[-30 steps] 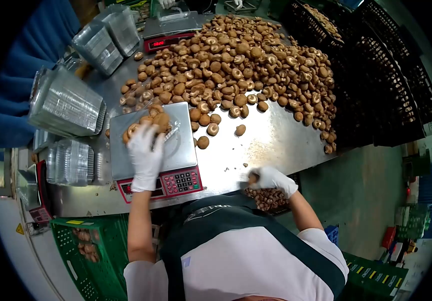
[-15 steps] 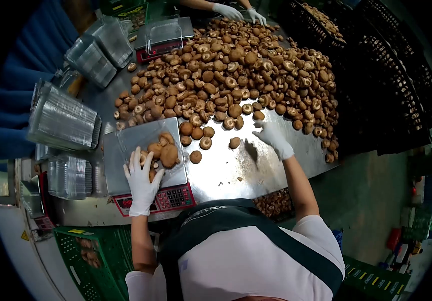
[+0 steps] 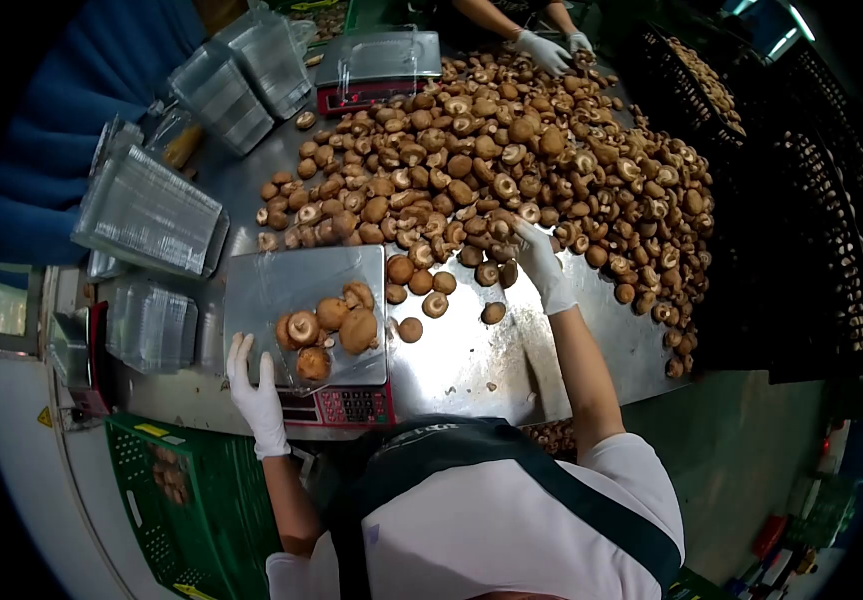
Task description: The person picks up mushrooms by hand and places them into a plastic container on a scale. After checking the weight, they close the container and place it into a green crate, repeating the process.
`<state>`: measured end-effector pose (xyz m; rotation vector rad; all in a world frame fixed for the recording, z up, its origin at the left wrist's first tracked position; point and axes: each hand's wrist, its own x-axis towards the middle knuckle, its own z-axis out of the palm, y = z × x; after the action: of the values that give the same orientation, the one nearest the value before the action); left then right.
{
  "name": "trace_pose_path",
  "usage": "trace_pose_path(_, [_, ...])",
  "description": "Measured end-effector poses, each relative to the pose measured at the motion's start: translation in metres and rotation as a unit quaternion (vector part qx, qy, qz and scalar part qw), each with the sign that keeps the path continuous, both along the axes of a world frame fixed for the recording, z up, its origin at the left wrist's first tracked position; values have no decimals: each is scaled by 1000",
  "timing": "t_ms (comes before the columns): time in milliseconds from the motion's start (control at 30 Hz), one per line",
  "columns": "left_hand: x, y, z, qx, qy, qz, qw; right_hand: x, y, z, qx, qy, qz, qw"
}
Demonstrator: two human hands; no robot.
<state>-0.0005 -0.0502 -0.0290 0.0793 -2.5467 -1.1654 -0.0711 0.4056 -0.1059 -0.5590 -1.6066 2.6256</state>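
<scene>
My left hand (image 3: pixel 257 400), in a white glove, is at the lower left corner of the scale (image 3: pixel 251 290), fingers apart and holding nothing. Several brown mushrooms (image 3: pixel 358 330) lie on a clear tray on the scale's plate. My right hand (image 3: pixel 541 262), gloved too, reaches to the near edge of the big mushroom pile (image 3: pixel 551 140). Its fingers are bent around a mushroom (image 3: pixel 500 228) there. A few loose mushrooms (image 3: pixel 493 313) sit on the metal table between the scale and my right hand.
Stacks of clear plastic trays (image 3: pixel 151 215) stand at the left. Behind them is a second scale (image 3: pixel 376 70). A co-worker's gloved hands (image 3: pixel 546 52) are at the pile's far side. Black crates (image 3: pixel 691 85) stand right, a green crate (image 3: pixel 196 500) lower left.
My left hand has moved off the mushrooms on the scale to its left corner. My right hand has gone from the bare metal to the pile's edge. The view has shifted.
</scene>
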Motion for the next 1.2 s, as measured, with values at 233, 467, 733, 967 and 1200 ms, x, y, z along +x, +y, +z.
trace_pose_path(233, [-20,-1,4,33,32,-14,999,38,-101,48,-300,86,244,918])
trace_pose_path(467, [-13,-8,15,62,48,-26,997,42,-196,87,219,182,301,910])
trace_pose_path(733, [-7,-39,10,94,35,2,995,53,-230,84,588,403,229,663])
trace_pose_path(967, [-40,-65,-7,155,29,0,988,65,-164,87,574,275,109,764])
trace_pose_path(1200, [-61,-45,20,107,21,-49,993,82,-138,79,566,126,90,810])
